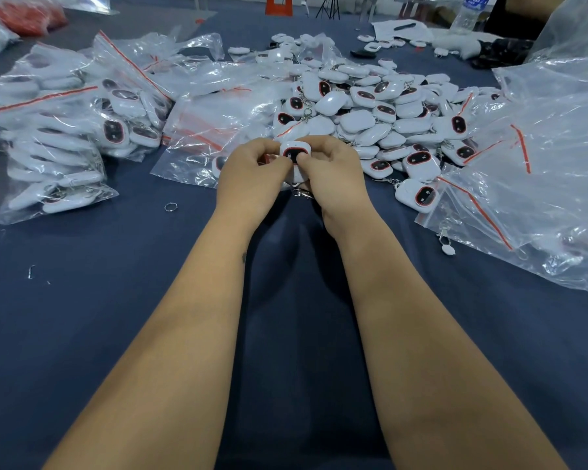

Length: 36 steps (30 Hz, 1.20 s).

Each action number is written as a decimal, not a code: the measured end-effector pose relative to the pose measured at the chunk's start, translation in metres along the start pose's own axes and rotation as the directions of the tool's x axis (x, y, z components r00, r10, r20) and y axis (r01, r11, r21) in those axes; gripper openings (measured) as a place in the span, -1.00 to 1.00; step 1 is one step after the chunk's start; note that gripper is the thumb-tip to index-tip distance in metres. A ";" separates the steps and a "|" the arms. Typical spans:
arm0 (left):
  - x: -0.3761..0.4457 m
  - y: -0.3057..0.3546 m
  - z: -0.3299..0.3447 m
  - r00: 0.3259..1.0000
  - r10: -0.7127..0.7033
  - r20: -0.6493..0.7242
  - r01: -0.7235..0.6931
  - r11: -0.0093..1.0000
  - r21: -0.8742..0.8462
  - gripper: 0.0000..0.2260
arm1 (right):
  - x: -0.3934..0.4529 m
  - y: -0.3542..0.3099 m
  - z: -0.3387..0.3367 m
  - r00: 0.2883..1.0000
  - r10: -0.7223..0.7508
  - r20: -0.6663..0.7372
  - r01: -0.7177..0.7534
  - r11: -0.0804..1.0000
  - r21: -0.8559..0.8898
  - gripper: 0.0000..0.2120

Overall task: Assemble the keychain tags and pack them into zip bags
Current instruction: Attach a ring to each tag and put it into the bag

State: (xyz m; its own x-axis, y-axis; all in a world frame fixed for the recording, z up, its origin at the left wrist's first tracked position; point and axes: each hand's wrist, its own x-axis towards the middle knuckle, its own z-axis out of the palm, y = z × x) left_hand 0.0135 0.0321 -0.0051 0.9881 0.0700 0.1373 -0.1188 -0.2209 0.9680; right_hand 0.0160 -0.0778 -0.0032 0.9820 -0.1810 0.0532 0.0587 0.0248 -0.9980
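My one view — head-worn, wide-angle — looks forward and down, close over the tabletop (82,300), forearms reaching away.

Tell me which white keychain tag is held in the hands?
The keychain tag between the left hand and right hand; all others lie on the table or in bags.

On the tabletop (82,317) we see filled zip bags (65,130) at left, a heap of tags (370,106) behind our hands, empty bags (540,164) at right.
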 end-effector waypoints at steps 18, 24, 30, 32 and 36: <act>0.003 -0.004 0.000 1.000 0.026 -0.008 -0.025 0.999 0.020 -0.90 | -0.002 0.000 0.003 1.000 0.003 0.023 -0.002 1.000 -0.021 -0.80; 0.002 -0.001 -0.001 0.998 0.057 -0.007 -0.057 0.998 0.035 -0.87 | -0.003 -0.001 0.003 0.999 -0.018 0.034 0.020 0.998 -0.054 -0.79; 0.002 0.000 0.002 0.997 0.060 -0.051 -0.058 0.997 0.051 -0.90 | -0.007 -0.006 0.003 0.999 -0.011 0.036 0.012 0.999 -0.032 -0.76; 0.002 0.000 0.002 0.996 0.054 -0.078 -0.052 0.998 0.031 -0.89 | -0.008 -0.007 0.002 0.999 -0.009 0.043 0.010 1.000 -0.002 -0.79; 0.003 0.000 0.000 0.991 0.035 -0.128 -0.049 0.993 -0.105 -0.78 | -0.011 -0.009 0.002 0.998 -0.069 0.010 0.069 0.997 -0.025 -0.84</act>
State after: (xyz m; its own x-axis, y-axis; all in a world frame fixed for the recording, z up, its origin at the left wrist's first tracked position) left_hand 0.0164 0.0321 -0.0047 0.9626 0.1863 0.1968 -0.1764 -0.1206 0.9769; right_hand 0.0052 -0.0740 0.0054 0.9773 -0.1729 0.1225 0.1222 -0.0121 -0.9924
